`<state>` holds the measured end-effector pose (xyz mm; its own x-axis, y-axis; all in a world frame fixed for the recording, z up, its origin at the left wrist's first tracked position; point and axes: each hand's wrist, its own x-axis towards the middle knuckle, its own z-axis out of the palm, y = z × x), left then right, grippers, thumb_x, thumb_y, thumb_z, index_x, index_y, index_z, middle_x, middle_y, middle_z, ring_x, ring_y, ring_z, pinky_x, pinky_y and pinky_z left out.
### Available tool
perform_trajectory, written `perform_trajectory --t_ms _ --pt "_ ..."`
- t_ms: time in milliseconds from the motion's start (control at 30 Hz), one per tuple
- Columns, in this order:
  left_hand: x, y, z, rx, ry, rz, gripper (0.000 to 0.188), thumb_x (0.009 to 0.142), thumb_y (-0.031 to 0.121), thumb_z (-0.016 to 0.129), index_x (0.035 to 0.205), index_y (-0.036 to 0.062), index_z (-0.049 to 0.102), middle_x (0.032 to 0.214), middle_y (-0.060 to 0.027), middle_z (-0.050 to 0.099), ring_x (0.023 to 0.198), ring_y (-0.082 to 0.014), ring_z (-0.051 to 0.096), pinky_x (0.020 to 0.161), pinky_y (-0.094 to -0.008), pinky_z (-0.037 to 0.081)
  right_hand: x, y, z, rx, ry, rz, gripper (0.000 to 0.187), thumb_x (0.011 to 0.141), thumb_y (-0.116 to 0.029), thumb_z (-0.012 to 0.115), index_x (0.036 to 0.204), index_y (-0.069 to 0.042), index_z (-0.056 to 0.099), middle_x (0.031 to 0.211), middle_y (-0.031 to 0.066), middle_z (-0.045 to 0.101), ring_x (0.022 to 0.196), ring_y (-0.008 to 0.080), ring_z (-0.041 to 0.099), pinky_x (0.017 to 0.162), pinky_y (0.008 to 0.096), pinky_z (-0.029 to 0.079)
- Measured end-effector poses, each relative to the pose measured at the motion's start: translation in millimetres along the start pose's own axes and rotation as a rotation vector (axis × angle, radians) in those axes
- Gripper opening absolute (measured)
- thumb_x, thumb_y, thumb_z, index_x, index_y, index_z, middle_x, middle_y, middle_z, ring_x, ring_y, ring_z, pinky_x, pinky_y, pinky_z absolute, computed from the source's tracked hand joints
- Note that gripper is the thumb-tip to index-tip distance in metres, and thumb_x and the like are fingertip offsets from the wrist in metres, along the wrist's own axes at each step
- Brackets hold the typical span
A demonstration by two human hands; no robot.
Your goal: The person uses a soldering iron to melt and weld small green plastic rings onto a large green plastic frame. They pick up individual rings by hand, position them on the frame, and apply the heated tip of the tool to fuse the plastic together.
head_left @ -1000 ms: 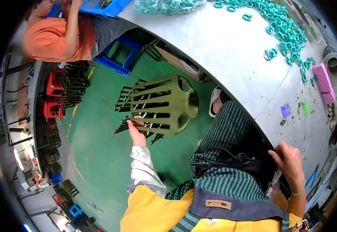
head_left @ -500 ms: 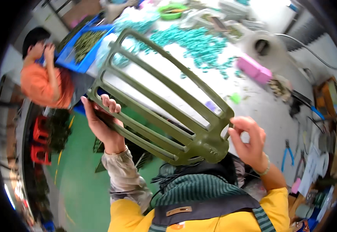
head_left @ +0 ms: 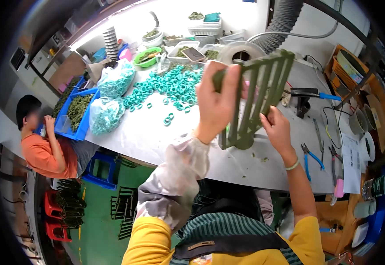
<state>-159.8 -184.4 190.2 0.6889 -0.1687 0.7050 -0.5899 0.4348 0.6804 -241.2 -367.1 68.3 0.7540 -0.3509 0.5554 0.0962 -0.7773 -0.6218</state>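
Observation:
An olive-green slatted frame (head_left: 244, 140), with long parallel bars joined at a rounded lower end, is held up over the table in front of me. My left hand (head_left: 218, 99) wraps round its left side, with the thumb raised along the edge. At the right side, my right hand (head_left: 278, 130) pinches the edge of the frame between thumb and fingers. Part of the frame is hidden behind my left hand. Behind it on the table lies a spread pile of teal rings (head_left: 170, 86).
Clear bags of teal rings (head_left: 106, 117) sit at the left, beside a blue crate (head_left: 83, 126) of green pieces. A person in orange (head_left: 46, 152) sits there. Blue-handled pliers (head_left: 306, 163) and a black tool with a blue handle (head_left: 307, 92) lie right. Tubs (head_left: 183, 53) line the back.
The frame has turned from lying slanted across my view to standing upright, farther forward and to the right. My left hand has risen with it, and my view has tilted up.

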Motion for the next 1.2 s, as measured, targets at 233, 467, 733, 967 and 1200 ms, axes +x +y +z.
perform_trajectory --t_ms 233,467,733,967,1200 --pt "-27 -29 1 -0.063 -0.097 -0.157 0.017 0.099 0.013 0.057 0.109 0.0013 0.050 0.074 -0.0023 0.061 0.067 -0.0062 0.056 0.060 -0.0229 0.045 -23 39 18 -0.040 -0.015 0.012 0.037 0.086 -0.012 0.069 0.118 -0.003 0.053 0.066 0.0073 0.048 0.059 0.0215 0.051 0.057 0.0339 0.045" --pt "-82 -65 -51 0.026 -0.381 -0.550 0.039 0.106 0.029 0.040 0.093 0.0003 0.062 0.083 -0.0028 0.060 0.083 -0.0116 0.055 0.079 -0.0267 0.044 -35 -9 31 0.330 0.236 0.140 0.019 0.095 -0.009 0.060 0.113 -0.002 0.057 0.079 0.0077 0.061 0.068 0.0121 0.060 0.059 0.0270 0.049" --pt "-82 -60 -35 0.171 -0.369 -0.460 0.026 0.099 0.022 0.050 0.086 0.0015 0.060 0.074 0.0003 0.053 0.070 -0.0088 0.046 0.064 -0.0263 0.038 -30 -6 44 -0.201 0.134 -0.092 0.027 0.087 -0.012 0.069 0.109 -0.002 0.056 0.081 0.0083 0.049 0.062 0.0249 0.053 0.057 0.0359 0.046" --pt "-103 -73 -39 0.138 -0.312 -0.550 0.025 0.099 0.023 0.050 0.090 0.0034 0.062 0.072 0.0045 0.052 0.064 -0.0033 0.041 0.056 -0.0230 0.033 -27 -12 33 0.027 0.160 -0.042 0.020 0.083 -0.019 0.074 0.090 -0.003 0.065 0.069 0.0070 0.058 0.053 0.0228 0.056 0.049 0.0370 0.043" --pt "-99 -70 -40 0.195 -0.398 -0.623 0.026 0.100 0.025 0.051 0.090 0.0041 0.061 0.069 0.0051 0.050 0.062 -0.0038 0.039 0.056 -0.0229 0.032 -25 5 28 -0.007 0.145 -0.096 0.021 0.084 -0.021 0.073 0.097 -0.004 0.068 0.067 0.0086 0.057 0.052 0.0245 0.054 0.047 0.0353 0.040"
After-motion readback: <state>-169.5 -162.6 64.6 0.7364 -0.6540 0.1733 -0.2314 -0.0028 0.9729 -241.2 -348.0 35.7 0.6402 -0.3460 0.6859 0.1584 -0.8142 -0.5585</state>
